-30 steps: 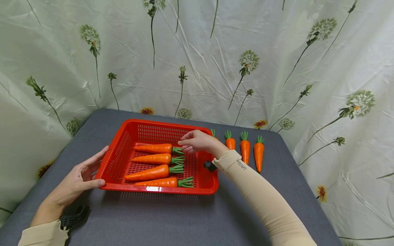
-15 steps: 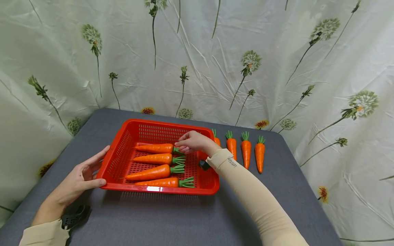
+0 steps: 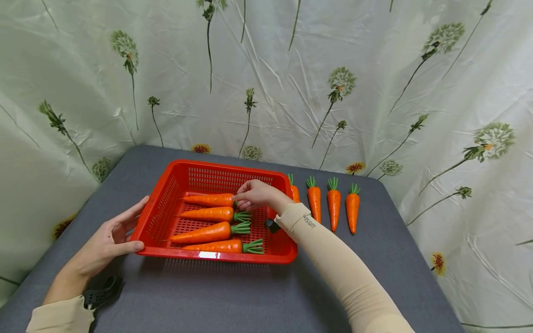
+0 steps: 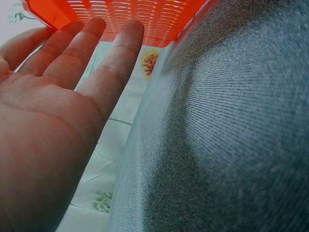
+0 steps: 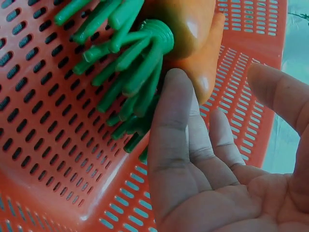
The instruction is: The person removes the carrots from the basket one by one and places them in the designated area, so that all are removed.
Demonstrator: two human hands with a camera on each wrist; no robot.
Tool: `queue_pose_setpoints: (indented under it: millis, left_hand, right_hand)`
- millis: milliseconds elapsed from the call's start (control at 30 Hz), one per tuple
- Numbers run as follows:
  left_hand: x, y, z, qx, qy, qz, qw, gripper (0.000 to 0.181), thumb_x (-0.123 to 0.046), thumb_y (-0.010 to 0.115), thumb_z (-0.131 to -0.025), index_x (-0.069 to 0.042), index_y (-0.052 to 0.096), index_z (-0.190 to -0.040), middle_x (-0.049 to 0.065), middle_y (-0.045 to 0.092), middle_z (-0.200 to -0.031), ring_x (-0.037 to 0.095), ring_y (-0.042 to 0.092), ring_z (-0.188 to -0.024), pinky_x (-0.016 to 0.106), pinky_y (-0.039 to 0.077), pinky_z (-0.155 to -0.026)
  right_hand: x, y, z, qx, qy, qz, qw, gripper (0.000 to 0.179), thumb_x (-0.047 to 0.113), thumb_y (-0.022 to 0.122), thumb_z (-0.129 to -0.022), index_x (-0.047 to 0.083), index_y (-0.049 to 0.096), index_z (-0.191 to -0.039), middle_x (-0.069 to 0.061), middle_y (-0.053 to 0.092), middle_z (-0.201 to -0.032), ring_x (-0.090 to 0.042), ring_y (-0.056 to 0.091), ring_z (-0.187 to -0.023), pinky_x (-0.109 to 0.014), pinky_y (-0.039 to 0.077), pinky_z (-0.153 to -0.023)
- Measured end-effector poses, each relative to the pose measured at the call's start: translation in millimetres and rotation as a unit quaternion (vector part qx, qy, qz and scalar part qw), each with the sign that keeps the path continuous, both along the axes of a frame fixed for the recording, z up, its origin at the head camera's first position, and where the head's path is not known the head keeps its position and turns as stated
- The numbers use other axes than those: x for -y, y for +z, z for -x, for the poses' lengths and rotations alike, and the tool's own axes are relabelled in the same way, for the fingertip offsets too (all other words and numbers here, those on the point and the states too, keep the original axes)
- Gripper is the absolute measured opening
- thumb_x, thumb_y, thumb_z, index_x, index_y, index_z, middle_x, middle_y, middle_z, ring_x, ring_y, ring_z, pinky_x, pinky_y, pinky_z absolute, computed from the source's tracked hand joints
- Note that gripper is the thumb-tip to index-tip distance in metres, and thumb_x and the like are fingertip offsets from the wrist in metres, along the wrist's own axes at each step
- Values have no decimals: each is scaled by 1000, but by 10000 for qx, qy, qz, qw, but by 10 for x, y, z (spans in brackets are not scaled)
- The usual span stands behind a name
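A red plastic basket [image 3: 216,260] with slotted walls sits on the grey table. Inside, several orange carrots [image 3: 208,233] with green tops lie side by side, tops to the right. My left hand [image 3: 102,245] holds the basket's near left corner, thumb on the rim and fingers along the outer wall. My right hand [image 3: 258,194] reaches in over the right side to the top end of the farthest carrot [image 3: 210,200]. In the right wrist view its fingers [image 5: 171,125] lie close against that carrot's crown and the thumb stands apart. The carrot's green top is mostly hidden by the hand.
More carrots [image 3: 334,203] lie in a row on the table [image 3: 233,300] right of the basket, tops away from me; the leftmost is partly hidden behind the basket. A white curtain [image 3: 291,83] with printed flowers hangs along the table's far and side edges.
My right hand has moved left and slightly down inside the basket, from beside the farthest carrot's green top onto its crown end. My left hand and the basket have kept their place.
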State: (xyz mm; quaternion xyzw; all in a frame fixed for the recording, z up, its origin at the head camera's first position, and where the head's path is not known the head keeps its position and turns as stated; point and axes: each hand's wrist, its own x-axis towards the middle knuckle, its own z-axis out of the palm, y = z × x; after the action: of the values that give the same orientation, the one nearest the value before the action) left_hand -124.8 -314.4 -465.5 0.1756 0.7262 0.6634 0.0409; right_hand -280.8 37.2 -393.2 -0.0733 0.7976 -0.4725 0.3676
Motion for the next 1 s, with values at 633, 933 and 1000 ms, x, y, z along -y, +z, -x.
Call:
queue_pose_setpoints:
  millis: [633,933,1000]
  left_hand:
    - [9,-17,2,-43,-57,-64,10000,90,12,62,-87,-14,20,-162,-7,38,-158,2,55,-126,28,60,-85]
    - [9,-18,1,-57,-58,-84,9999,90,13,62,-87,-14,20,-161,-7,37,-158,2,54,-127,28,60,-84]
    - [7,-17,0,-50,-40,-79,9999,90,13,62,-87,-14,20,-161,-8,37,-158,2,54,-127,28,60,-84]
  right_hand:
    - [119,-67,-77,-226,-117,-230,9994,56,23,64,-99,7,42,-147,-21,63,-131,-35,64,-119,-45,53,-102]
    - [206,-114,-73,-91,-430,-17,9990,63,24,67,-97,11,39,-152,-15,64,-116,-22,62,-89,-37,55,-89]
    - [220,-123,-81,-52,-557,116,9984,61,23,66,-97,10,40,-151,-15,63,-114,-19,60,-86,-37,55,-88]
